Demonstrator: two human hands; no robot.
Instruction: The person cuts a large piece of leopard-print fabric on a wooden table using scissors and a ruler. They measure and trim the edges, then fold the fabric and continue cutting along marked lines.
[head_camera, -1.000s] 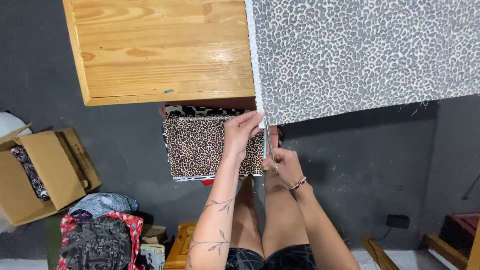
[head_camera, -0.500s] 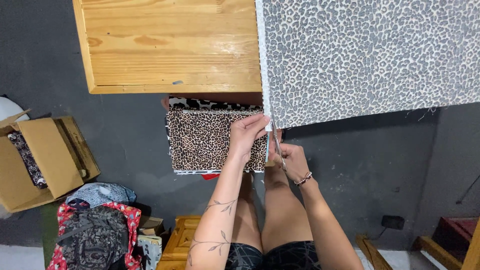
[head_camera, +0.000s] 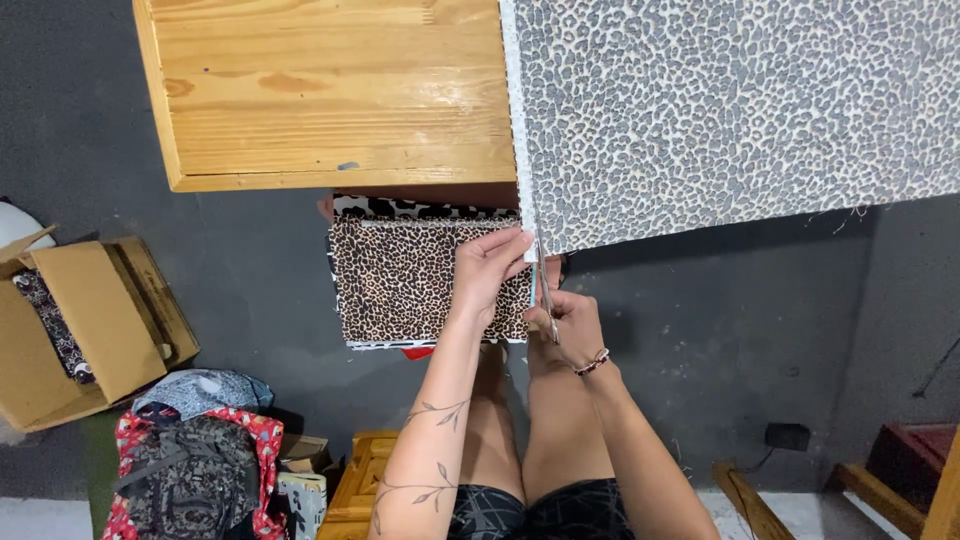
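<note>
Moved: since the earlier frame both hands sit slightly lower in the head view.
Fabric: grey leopard cloth (head_camera: 730, 110) hangs off the wooden worktop (head_camera: 330, 90) at 12 o'clock.
Left hand (head_camera: 490, 270): fingers pinched on its edge.
Right hand (head_camera: 570, 325): fingers closed around the scissors (head_camera: 543, 290).
Technique: keep the edge taut, blades straight.

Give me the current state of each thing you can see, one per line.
Grey leopard-print fabric: spread on the table, lower edge hanging over the front.
Scissors: at the fabric's left corner; whether the blades are open is unclear.
Right hand: gripping the scissors.
Left hand: pinching the fabric's corner.
Brown leopard-print stack: folded, lying below the table.
Cardboard box: open, flaps up.
Wooden table: left part bare.
</note>
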